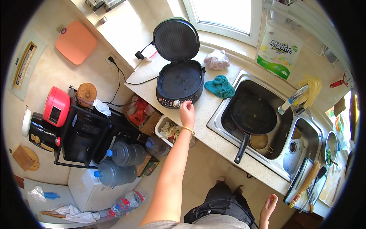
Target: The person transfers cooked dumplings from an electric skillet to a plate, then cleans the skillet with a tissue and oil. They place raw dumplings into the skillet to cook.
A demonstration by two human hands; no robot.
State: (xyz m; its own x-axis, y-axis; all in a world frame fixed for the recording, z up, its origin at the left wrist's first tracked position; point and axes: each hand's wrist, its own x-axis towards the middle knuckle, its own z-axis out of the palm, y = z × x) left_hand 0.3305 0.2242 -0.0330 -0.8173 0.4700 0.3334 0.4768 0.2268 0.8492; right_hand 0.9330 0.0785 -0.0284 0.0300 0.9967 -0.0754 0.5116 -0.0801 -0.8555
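My left hand [187,112], with a gold-coloured bracelet at the wrist, is at the front control panel of a black electric griddle [180,80]. Its fingers are curled together just right of the silver knob [176,103]; whether they press a button is not clear. The griddle's ribbed lid [176,40] is raised, and the dark cooking plate shows scattered marks. My right hand [268,203] hangs low at the right of my body, fingers loosely bent, with nothing visible in it. A teal cloth [220,86] and a tied plastic bag [216,60] lie right of the griddle.
A frying pan [253,114] sits in the steel sink [242,75], handle over the front edge, beside a strainer [259,141]. Below the counter stands a bin of scraps [160,126]. Water jugs [115,173] are at left. A black cord [143,83] crosses the counter.
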